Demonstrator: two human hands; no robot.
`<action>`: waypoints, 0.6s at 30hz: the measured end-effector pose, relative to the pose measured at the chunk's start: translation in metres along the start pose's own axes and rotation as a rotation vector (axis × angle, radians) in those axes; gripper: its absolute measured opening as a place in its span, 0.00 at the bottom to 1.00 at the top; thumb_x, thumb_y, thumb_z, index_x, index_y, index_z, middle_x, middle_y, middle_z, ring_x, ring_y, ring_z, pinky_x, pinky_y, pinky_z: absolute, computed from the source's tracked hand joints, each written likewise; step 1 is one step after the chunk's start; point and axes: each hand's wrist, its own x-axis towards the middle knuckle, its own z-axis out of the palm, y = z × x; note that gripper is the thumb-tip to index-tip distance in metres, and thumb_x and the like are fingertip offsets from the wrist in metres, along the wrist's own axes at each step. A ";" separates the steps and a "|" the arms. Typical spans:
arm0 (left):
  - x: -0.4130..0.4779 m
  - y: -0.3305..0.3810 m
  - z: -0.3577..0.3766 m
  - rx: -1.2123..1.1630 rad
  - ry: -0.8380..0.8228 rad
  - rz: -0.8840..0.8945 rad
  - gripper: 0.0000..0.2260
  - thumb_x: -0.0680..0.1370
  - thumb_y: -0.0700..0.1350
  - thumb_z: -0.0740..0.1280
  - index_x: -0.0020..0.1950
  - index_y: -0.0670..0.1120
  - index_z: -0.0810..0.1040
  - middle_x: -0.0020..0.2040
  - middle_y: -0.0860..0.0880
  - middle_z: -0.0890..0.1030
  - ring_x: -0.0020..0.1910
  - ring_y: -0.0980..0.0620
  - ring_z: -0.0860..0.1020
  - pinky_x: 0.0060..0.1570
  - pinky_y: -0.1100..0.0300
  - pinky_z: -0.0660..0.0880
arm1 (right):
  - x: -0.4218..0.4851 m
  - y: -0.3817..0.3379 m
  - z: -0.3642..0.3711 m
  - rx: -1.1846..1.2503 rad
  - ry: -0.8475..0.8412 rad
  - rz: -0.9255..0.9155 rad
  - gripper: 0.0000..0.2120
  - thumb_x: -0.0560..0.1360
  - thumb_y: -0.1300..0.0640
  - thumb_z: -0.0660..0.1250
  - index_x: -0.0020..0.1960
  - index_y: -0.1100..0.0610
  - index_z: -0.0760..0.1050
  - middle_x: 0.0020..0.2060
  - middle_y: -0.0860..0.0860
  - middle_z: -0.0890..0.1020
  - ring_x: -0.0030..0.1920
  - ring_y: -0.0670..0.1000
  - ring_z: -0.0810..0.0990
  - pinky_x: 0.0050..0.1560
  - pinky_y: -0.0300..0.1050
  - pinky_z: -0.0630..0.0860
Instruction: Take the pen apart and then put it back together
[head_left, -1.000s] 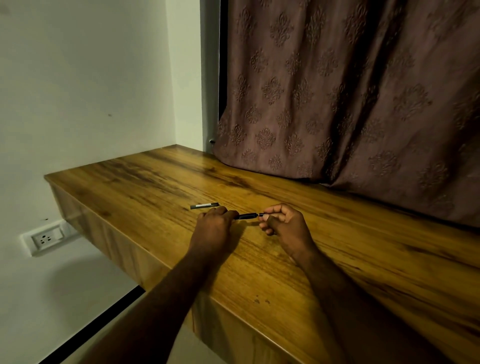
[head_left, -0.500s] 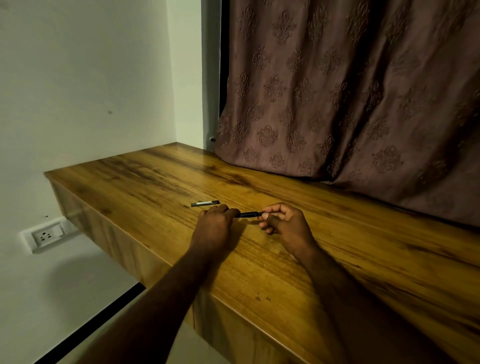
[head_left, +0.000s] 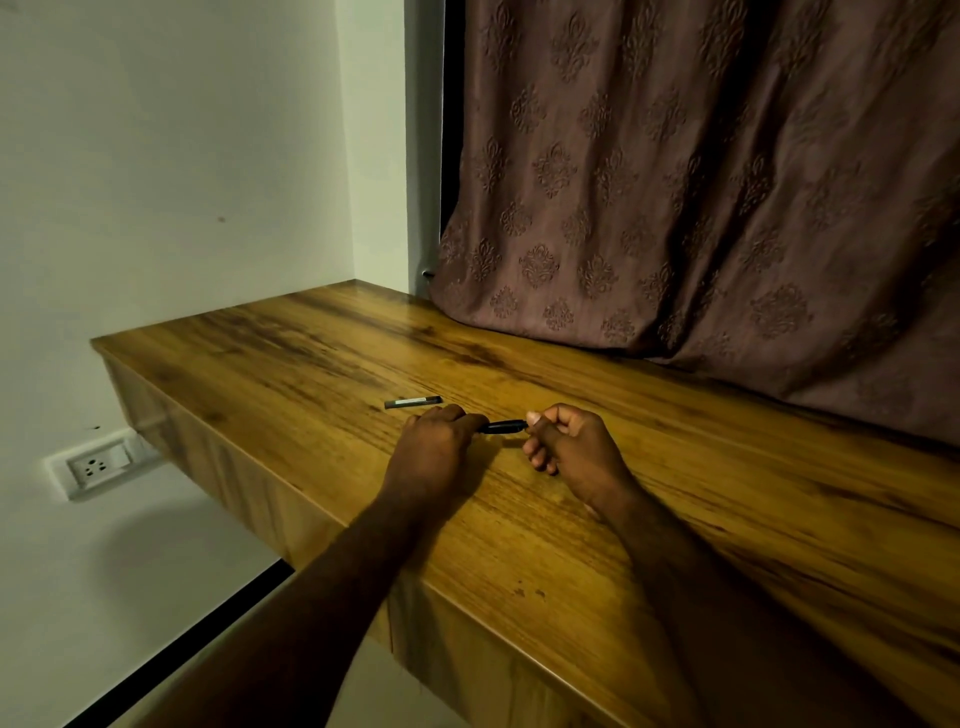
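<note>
A black pen body (head_left: 501, 426) lies level just above the wooden desk (head_left: 675, 467), held at both ends. My left hand (head_left: 434, 449) is closed around its left end, and most of that end is hidden in the fist. My right hand (head_left: 569, 447) pinches the pen's right end between thumb and fingers. A separate dark pen part (head_left: 413, 402), with a pale label, lies flat on the desk just beyond my left hand and apart from it.
A brown patterned curtain (head_left: 701, 182) hangs down onto the desk's far side. The desk's front edge (head_left: 322, 506) runs diagonally below my forearms. A white wall socket (head_left: 96, 465) sits under the desk's left corner.
Both hands keep the same grip on the pen. The pen and the loose part stay where they were; only the view has shifted slightly.
</note>
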 end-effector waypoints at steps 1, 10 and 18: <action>0.000 0.001 -0.001 -0.012 -0.003 0.007 0.12 0.74 0.45 0.66 0.57 0.49 0.80 0.46 0.48 0.81 0.45 0.45 0.79 0.43 0.50 0.75 | 0.000 -0.001 0.000 -0.002 -0.004 0.000 0.09 0.79 0.58 0.64 0.43 0.62 0.75 0.31 0.56 0.79 0.26 0.47 0.73 0.24 0.35 0.68; -0.001 0.005 -0.002 -0.060 0.041 0.007 0.13 0.75 0.51 0.63 0.56 0.47 0.80 0.44 0.48 0.81 0.43 0.47 0.78 0.41 0.54 0.75 | -0.002 -0.007 0.006 0.083 -0.048 0.017 0.07 0.77 0.58 0.68 0.47 0.63 0.76 0.38 0.58 0.82 0.27 0.46 0.73 0.24 0.33 0.68; -0.003 0.007 -0.002 -0.108 0.045 -0.056 0.15 0.77 0.53 0.60 0.53 0.47 0.79 0.45 0.47 0.82 0.43 0.46 0.79 0.43 0.52 0.75 | 0.004 -0.006 -0.007 0.292 0.135 0.058 0.04 0.77 0.59 0.67 0.47 0.60 0.76 0.39 0.55 0.82 0.31 0.47 0.79 0.30 0.41 0.68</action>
